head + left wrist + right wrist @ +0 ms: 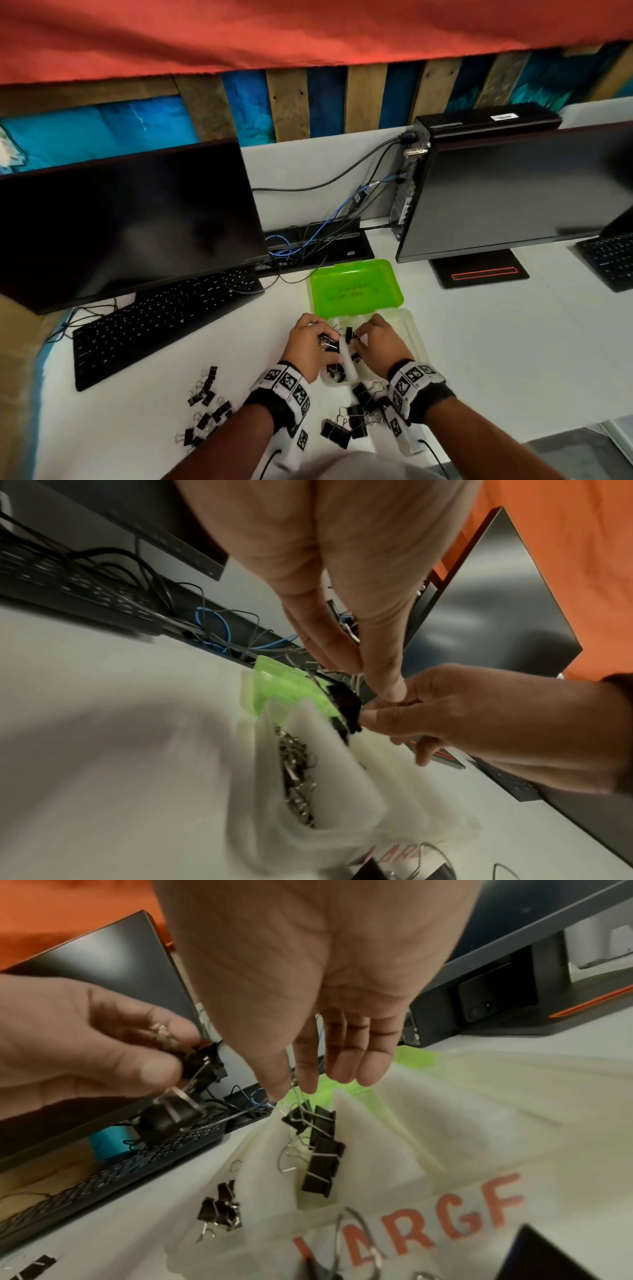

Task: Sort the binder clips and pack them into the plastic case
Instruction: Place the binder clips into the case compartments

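The plastic case lies open on the white desk, its green lid [356,287] folded back and its clear base [407,339] split by white dividers. One compartment holds a row of black binder clips [322,1153]; another holds smaller clips [294,772]. My right hand [359,337] hovers over the base, thumb and forefinger pinching the wire handle of a black clip [297,1116] at the head of that row. My left hand [323,337], just left of it, grips a bunch of black clips [198,1061]. Orange letters "LARGE" [445,1226] mark the near side of the case.
Small loose clips [205,407] are scattered on the desk left of my left wrist, bigger ones [352,418] between my wrists. A black keyboard [164,325] and monitor [130,222] stand at the left, a second monitor [513,192] at the right, cables [308,240] behind the case.
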A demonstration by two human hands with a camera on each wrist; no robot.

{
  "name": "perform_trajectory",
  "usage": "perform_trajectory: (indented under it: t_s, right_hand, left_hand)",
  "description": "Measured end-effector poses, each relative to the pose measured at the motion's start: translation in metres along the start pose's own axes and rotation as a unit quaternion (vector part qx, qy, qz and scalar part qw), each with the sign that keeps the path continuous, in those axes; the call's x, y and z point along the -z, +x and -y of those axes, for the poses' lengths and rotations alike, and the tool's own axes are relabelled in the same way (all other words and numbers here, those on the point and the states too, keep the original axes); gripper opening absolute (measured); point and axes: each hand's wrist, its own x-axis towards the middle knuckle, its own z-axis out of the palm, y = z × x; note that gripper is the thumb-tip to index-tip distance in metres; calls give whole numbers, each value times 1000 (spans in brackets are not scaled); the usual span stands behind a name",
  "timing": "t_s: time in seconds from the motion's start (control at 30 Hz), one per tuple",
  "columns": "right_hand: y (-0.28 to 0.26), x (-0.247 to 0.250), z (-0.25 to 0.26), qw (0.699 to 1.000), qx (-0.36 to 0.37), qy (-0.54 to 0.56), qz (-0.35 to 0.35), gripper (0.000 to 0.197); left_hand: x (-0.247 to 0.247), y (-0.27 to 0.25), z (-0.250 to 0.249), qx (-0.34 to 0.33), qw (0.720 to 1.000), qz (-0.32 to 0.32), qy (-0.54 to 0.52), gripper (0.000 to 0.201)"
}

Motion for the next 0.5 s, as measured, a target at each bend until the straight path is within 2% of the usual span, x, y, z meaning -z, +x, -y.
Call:
perform_trajectory:
  t_s: [0.13, 0.33, 0.5]
  right_hand:
    - [-4, 3, -5, 1000, 7, 17, 21, 43]
    - [-10, 10, -10, 996, 23, 0, 83, 31]
    - [-13, 4, -13, 993, 23, -16, 112, 42]
  left_hand:
    - [-16, 21, -18, 3, 1000, -5, -14, 34]
    - [-39, 41, -17, 18, 999, -42, -25, 34]
    - [-49, 45, -17, 33, 997, -56, -30, 31]
